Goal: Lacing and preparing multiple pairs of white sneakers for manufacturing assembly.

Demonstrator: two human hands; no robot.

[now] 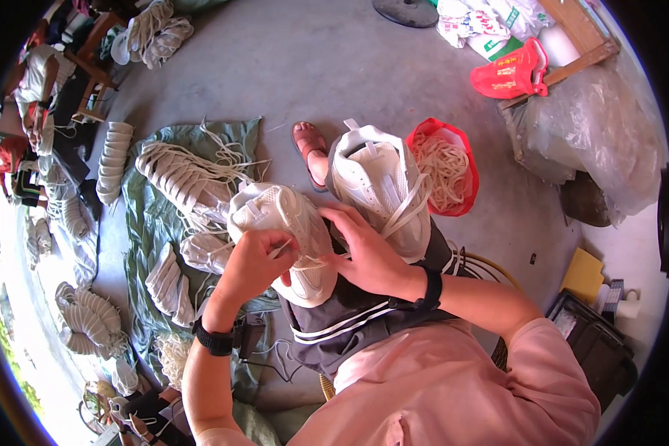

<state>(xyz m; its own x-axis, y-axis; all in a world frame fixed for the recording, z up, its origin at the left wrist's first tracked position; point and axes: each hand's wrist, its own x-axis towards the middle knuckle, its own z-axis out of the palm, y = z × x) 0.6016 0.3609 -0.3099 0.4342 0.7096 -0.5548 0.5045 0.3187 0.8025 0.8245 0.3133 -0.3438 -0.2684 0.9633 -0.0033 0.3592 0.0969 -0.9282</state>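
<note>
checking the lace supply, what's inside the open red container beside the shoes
The red container holds a tangled heap of pale laces. Its bottom, and whatever lies under the top layer, cannot be seen because the heap covers it.

Red bag [490, 83]: we are seeing yellow lettering [508, 72], unreadable.
White bags [453, 33]: we are seeing red and green print [482, 21], unreadable.

Remotely, I saw the grey floor [238, 89] bear a green tarp [141, 219] strewn with pale shoes [189, 178], and a red bag [473, 178] of laces [442, 171].
</note>
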